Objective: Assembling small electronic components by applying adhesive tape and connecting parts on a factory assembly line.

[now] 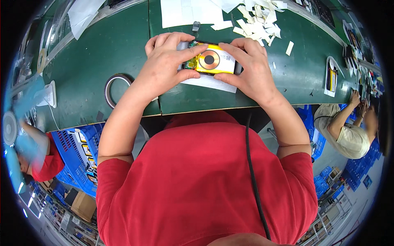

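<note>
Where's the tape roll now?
Head view, left of centre: the tape roll lies on the green table, just left of the left forearm.

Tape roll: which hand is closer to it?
Left. The left hand is beyond the tape roll, to its right; the right hand is much farther right.

blurred fan blades (31, 97) (left), cut-off white sheet (182, 14)
</note>
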Demonstrator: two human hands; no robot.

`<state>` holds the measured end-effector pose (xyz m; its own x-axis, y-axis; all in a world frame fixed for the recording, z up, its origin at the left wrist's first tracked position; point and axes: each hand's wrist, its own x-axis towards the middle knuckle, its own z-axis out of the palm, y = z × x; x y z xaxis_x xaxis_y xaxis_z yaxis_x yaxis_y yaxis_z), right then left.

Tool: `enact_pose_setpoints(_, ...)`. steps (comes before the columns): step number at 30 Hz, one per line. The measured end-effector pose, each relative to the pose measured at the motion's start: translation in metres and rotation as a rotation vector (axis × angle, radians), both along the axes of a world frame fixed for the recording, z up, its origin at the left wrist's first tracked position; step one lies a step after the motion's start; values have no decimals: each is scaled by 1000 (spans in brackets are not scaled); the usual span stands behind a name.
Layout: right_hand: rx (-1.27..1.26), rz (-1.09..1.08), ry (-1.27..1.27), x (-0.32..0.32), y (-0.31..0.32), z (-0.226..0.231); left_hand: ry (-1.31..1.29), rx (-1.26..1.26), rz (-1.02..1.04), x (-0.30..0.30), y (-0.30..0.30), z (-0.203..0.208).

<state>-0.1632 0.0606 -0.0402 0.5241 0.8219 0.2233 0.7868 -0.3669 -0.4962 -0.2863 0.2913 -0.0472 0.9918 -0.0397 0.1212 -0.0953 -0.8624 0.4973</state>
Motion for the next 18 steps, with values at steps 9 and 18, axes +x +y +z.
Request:
enact_pose_setpoints(9,109,35,-259,-9,-15,8,30,28,6,0,1,2)
enact_pose_setpoints(18,21,171,-238,-36,-25,-8,47,5,-4,0,-3,4)
